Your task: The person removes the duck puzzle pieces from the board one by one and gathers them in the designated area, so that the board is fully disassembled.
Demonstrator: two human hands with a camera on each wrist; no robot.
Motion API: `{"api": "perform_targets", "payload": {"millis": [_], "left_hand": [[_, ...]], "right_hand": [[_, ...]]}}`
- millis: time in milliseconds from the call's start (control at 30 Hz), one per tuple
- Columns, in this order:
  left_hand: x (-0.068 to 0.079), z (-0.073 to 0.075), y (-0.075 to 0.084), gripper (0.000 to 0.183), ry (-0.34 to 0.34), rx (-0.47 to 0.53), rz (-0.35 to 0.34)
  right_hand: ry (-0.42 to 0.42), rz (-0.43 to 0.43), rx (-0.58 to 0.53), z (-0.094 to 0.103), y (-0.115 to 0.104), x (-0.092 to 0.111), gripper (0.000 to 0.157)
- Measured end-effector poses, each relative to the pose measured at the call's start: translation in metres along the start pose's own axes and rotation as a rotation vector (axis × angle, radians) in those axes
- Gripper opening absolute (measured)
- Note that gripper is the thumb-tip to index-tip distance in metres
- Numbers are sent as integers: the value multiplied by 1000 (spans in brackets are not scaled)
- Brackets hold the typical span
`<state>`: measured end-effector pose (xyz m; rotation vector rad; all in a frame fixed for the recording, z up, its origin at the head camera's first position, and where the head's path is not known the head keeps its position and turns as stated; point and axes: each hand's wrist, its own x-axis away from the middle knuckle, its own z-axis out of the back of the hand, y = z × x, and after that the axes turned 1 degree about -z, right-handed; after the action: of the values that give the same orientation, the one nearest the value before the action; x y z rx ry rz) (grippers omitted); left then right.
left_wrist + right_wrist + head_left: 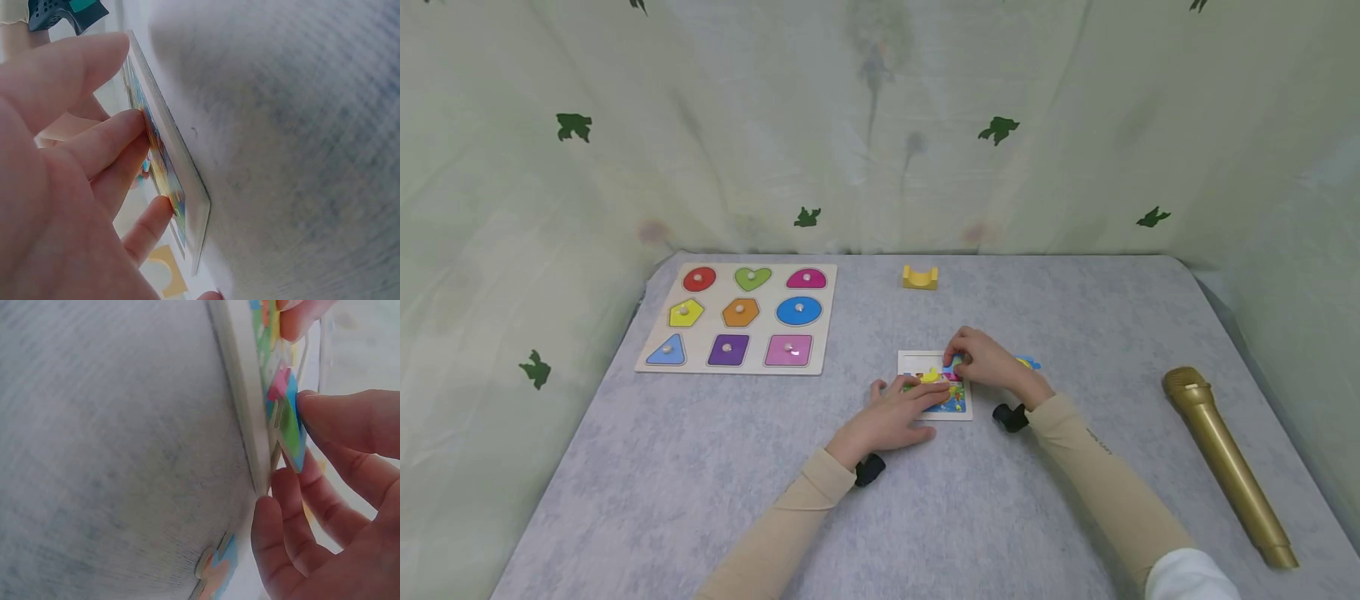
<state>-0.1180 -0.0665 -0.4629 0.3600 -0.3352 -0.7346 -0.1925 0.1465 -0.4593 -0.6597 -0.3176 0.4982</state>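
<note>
Beige-sleeved forearms reached forward across the grey felt worktop (700,467), converging on a small white-framed colourful jigsaw puzzle board (917,360). Palm down, the left hand (891,417) lay with its fingers (112,140) straight and pressed flat on the board's near left part, holding nothing. The right hand (988,360) came in from the right, its fingers (350,422) curled and pinching a small blue-and-green puzzle piece (290,428) tilted over the board's right edge. Flat on the worktop, the board ran its long axis away from the person. Just right of the right fingers lay a loose blue-and-yellow puzzle piece (1027,362). Far left of the left fingers sat a wooden shape-sorting board with coloured knobbed shapes (741,317); beyond the fingers stood a yellow arched block (920,277); well to the right lay a gold microphone (1225,462).
</note>
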Motion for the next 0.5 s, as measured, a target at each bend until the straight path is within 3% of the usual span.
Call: {"api": "perform_targets", "payload": {"millis": [333, 500], "left_hand": [[-1, 0, 1, 56, -16, 15, 21], [0, 0, 2, 57, -20, 16, 30]], "right_hand": [[54, 12, -172, 1, 11, 4, 19], [92, 11, -299, 14, 20, 10, 17]]}}
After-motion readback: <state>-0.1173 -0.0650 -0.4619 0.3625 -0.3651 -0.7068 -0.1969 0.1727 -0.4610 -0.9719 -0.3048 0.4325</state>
